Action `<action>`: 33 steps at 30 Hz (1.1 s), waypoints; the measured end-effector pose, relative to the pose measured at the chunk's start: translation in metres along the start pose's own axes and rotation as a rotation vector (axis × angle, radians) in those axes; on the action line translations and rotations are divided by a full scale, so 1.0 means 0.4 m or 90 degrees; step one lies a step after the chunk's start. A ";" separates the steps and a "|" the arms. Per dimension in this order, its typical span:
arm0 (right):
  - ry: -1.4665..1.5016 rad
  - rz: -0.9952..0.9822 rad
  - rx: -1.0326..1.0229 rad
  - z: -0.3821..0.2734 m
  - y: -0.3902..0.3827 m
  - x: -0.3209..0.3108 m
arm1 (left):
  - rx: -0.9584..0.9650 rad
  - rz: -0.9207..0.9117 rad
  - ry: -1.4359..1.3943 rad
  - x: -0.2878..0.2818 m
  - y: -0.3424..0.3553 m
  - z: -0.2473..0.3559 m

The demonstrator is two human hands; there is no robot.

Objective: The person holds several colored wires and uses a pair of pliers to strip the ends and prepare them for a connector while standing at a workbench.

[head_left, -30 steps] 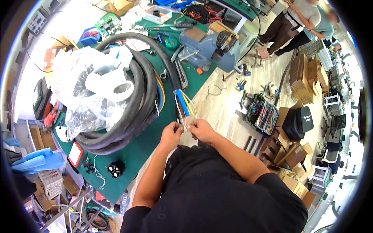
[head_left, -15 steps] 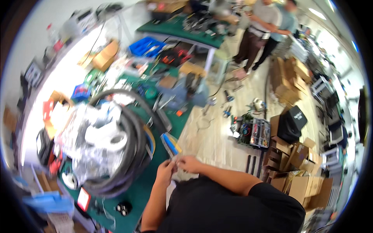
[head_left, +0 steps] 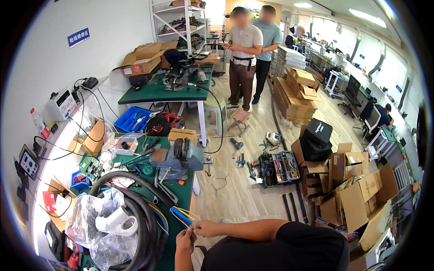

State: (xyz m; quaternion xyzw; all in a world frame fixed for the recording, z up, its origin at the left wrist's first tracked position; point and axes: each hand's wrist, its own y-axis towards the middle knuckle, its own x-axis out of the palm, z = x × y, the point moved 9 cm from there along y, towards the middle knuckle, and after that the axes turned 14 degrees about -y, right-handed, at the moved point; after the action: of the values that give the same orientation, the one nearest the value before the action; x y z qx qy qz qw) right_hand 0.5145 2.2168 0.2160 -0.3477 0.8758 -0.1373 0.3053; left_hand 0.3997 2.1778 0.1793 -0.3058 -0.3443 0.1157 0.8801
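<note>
Low in the middle, my left hand (head_left: 184, 240) and my right hand (head_left: 207, 228) meet with fingertips pinched together. Between them is the end of a thin wire, partly covered by the fingers. Just beyond them, blue wires (head_left: 181, 216) and a yellow wire (head_left: 186, 214) stick out of a thick black cable (head_left: 148, 184). A thin pale wire curves from there toward my right hand. The cable lies in a big coil on the green bench (head_left: 174, 198), around a white plastic gun-shaped housing (head_left: 113, 222) and clear plastic bags (head_left: 88, 219).
A blue bench vise (head_left: 192, 158) is clamped at the bench's right edge. On the floor stand an open toolbox (head_left: 278, 168) and cardboard boxes (head_left: 368, 192). Two people (head_left: 246, 49) stand beyond the farther green table (head_left: 153, 92); another person sits far right.
The view has tilted up, so the bench and floor sit differently and more of the room shows. My hands stay pinched together by the wire ends.
</note>
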 end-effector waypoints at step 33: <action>0.282 -0.046 0.114 0.039 0.019 0.032 | 0.138 0.068 0.094 -0.019 -0.053 0.011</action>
State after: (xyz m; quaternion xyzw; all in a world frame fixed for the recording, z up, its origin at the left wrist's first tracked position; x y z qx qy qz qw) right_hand 0.5132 2.2131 0.1948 -0.3117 0.8927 -0.2982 0.1306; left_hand 0.3912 2.1599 0.1908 -0.2342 -0.2476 0.1761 0.9235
